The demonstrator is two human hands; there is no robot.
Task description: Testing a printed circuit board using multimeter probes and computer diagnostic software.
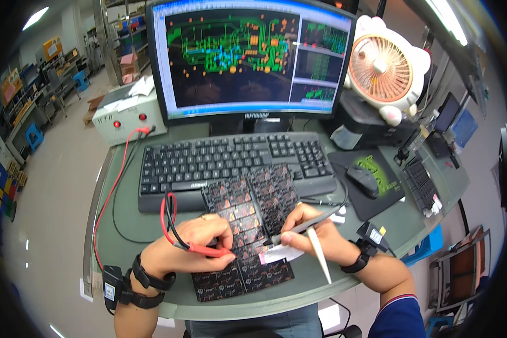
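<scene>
A black panel of printed circuit boards lies on the desk, its top edge up against the keyboard. My left hand is closed round a red test probe, whose tip end is near the panel's middle. Between the fingers of my right hand is a grey-black test probe, pointing at the panel close to its centre seam. A white tapered stick also sticks out below the right hand. Under that hand a white paper strip lies across the panel.
A monitor with a circuit layout stands behind the keyboard. At left is a white box with a red lead running from it. To the right are a mouse, a mouse pad and a fan.
</scene>
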